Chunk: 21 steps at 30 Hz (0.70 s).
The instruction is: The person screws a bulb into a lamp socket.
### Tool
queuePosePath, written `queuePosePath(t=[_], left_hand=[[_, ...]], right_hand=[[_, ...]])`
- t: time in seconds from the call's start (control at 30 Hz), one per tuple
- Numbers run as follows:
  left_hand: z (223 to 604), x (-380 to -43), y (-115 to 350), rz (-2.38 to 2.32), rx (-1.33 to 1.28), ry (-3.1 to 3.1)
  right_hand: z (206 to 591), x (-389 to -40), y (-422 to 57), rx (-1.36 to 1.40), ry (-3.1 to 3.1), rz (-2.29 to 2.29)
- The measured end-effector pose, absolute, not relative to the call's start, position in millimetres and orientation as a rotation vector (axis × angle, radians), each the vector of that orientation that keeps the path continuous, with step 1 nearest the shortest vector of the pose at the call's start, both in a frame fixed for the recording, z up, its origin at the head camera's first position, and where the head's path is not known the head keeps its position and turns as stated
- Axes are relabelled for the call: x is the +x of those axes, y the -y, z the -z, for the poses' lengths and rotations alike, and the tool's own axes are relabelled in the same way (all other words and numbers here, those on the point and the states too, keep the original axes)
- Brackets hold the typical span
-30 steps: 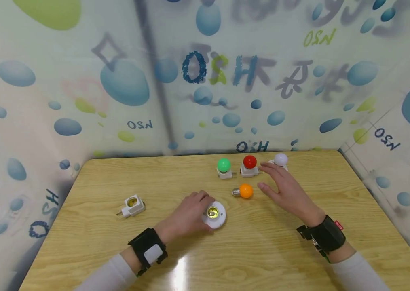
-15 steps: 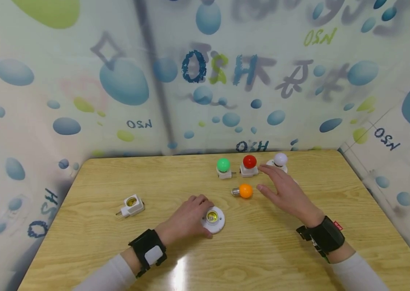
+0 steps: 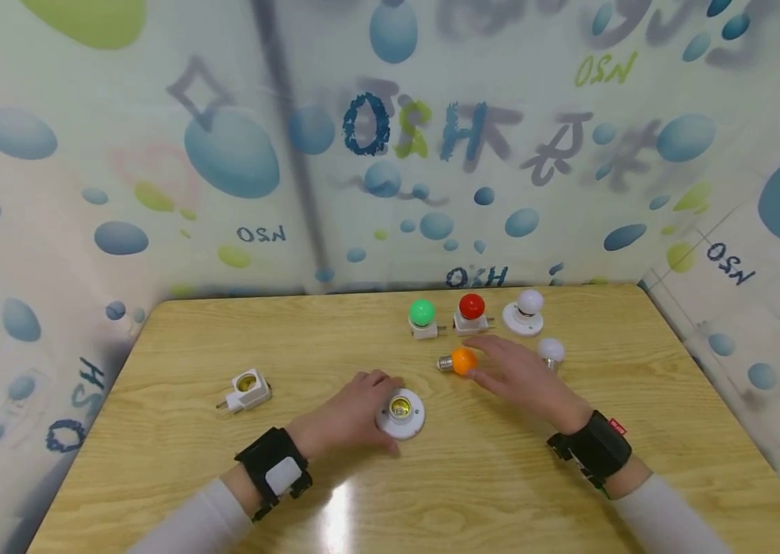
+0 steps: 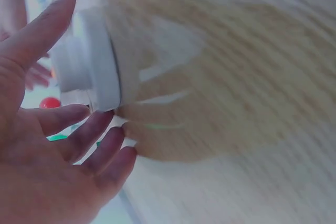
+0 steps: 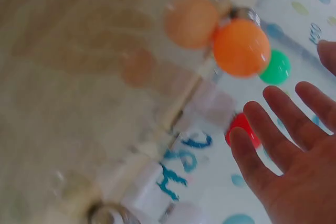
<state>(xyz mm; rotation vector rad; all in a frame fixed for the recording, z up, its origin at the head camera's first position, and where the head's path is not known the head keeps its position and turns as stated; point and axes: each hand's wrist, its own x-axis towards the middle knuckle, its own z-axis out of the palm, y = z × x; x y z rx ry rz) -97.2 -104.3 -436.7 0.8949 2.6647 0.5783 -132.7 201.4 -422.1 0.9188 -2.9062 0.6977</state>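
Note:
In the head view my left hand (image 3: 355, 412) holds a round white lamp holder (image 3: 409, 429) by its left side, with its brass-coloured socket facing up. The left wrist view has the thumb on one side of the holder (image 4: 100, 61) and fingertips at its lower edge. My right hand (image 3: 525, 377) reaches over the table with fingers spread. Its fingertips are right beside an orange bulb (image 3: 464, 362), which lies on its side with the screw base pointing left. In the right wrist view that orange bulb (image 5: 241, 48) appears just beyond the extended fingers.
At the back stand a green bulb (image 3: 422, 312) and a red bulb (image 3: 471, 306) in white plug sockets, and a white bulb (image 3: 531, 301) in a round holder. A loose white bulb (image 3: 551, 350) is behind my right hand. An unfilled plug socket (image 3: 250, 390) lies left.
My right hand has moved left to the orange bulb, uncovering the loose white bulb. The round lamp holder shifted slightly under my left hand.

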Motion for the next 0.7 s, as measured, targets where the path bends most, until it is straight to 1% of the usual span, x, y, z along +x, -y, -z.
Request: queuePosePath(t=[0.23, 0.47, 0.7], left_hand=[[429.7, -99.4, 116.1, -0.722, 0.811, -2.666], [417.8, -103.1, 123.4, -0.758, 0.838, -2.702], [417.9, -103.1, 125.0, -0.791, 0.803, -2.671]], right_hand=[[430.3, -138.4, -193.2, 0.922, 2.954, -0.632], [436.6, -145.6, -187.3, 0.894, 3.063, -0.663], [437.4, -147.7, -184.6, 0.873, 3.091, -0.627]])
